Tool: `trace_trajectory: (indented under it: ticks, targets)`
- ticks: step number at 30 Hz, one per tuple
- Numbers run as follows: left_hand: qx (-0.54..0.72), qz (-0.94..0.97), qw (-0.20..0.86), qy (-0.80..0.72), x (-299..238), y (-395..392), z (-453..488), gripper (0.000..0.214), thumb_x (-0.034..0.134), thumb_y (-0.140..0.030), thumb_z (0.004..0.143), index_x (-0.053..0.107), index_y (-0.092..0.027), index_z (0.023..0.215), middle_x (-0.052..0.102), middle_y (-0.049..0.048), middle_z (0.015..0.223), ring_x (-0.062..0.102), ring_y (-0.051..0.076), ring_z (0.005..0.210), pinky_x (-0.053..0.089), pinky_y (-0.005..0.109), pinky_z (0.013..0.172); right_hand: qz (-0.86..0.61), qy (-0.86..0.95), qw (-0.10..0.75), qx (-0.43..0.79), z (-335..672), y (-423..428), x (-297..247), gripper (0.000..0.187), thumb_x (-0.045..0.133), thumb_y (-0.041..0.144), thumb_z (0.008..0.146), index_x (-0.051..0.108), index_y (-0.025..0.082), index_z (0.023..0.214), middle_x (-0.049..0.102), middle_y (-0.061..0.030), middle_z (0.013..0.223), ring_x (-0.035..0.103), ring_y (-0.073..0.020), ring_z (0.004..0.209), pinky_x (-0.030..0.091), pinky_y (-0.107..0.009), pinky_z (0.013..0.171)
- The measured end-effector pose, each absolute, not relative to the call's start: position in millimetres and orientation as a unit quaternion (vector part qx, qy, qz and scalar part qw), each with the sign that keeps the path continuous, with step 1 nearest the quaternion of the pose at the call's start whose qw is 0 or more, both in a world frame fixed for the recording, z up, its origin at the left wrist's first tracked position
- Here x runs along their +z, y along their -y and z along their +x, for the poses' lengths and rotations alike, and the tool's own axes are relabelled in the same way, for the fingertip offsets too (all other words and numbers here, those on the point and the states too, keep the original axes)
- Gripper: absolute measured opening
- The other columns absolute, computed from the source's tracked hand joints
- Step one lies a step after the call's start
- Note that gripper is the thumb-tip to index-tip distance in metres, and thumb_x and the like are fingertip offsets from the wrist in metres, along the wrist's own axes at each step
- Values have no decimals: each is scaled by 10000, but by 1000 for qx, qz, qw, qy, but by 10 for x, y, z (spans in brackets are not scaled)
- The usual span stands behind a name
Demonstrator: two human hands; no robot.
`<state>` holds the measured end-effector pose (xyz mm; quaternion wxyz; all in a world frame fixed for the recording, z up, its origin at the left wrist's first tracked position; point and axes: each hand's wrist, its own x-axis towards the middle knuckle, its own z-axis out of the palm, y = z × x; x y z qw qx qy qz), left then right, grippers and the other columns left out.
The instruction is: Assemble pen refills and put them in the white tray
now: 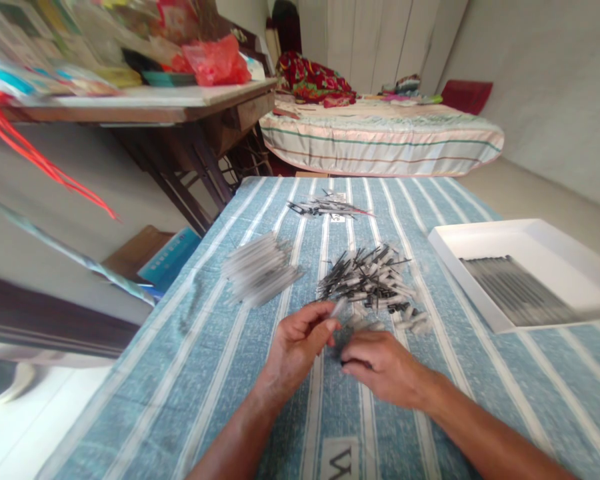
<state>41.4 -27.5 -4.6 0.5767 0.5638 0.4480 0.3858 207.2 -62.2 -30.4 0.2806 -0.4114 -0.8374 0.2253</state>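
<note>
Head view only. Both hands are working at the near middle of the tabletop (205,373), which is wearing a blue striped cloth. Left hand (300,340) is pinching a short pale sleeve (338,307) between thumb and fingertips and holding it up just at the near edge of the mixed pile (370,283) of dark and white small parts. Right hand (383,365) is lying low on the cloth with fingers curled in; a dark piece (349,363) is showing under the thumb, but blur is hiding whether it is actually being gripped, so cannot tell. The two hands are sitting close, fingertips nearly meeting. A bundle of clear tubes (260,270) is lying left of the pile, well apart from the hands. A smaller scatter of parts (327,207) is sitting toward the far edge. A white tray (555,257) is resting at the right edge, carrying a row of dark rods (517,293). Risks as I'm reading it: the sleeve is small and only pinched at the tips, so it could be slipping out and vanishing into the pile; the right wrist is hovering next to loose parts and could be sweeping them across the cloth; the clear tubes are round and could be rolling toward the left edge if the cloth is getting tugged.
</note>
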Motion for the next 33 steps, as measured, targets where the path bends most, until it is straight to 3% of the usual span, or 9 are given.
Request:
trace_trajectory:
  ticks: [4, 10, 16, 33]
  targets:
    - [349, 607, 563, -440, -54, 285, 412, 175, 592, -231, 748, 674, -177, 892, 593, -15, 616, 497, 107, 538, 404, 214, 511, -452, 688, 422, 380, 2271, 535, -286, 112, 665, 259, 736, 636, 160, 693, 604, 7, 599, 525, -94, 522, 419, -198, 488]
    - [302, 700, 502, -408, -161, 290, 399, 190, 559, -259, 787, 671, -205, 930, 636, 17, 737, 557, 147, 647, 445, 230, 545, -477, 564, 542, 401, 2430, 518, -257, 187, 758, 309, 629, 657, 166, 694, 617, 2, 606, 535, -100, 515, 445, -205, 464]
    - [262, 751, 463, -391, -136, 297, 404, 185, 524, -258, 820, 662, -189, 922, 632, 34, 788, 580, 163, 733, 461, 247, 620, -435, 628, 531, 366, 2440, 498, -214, 114, 730, 270, 677, 693, 178, 732, 651, -44, 722, 603, -153, 683, 492, -260, 579]
    - [252, 781, 435, -370, -108, 303, 414, 177, 500, -231, 842, 654, -198, 923, 636, 23, 801, 587, 150, 758, 453, 246, 698, -419, 667, 513, 341, 2441, 484, -230, 80, 708, 236, 706, 700, 176, 757, 649, -42, 723, 610, -149, 678, 498, -263, 594]
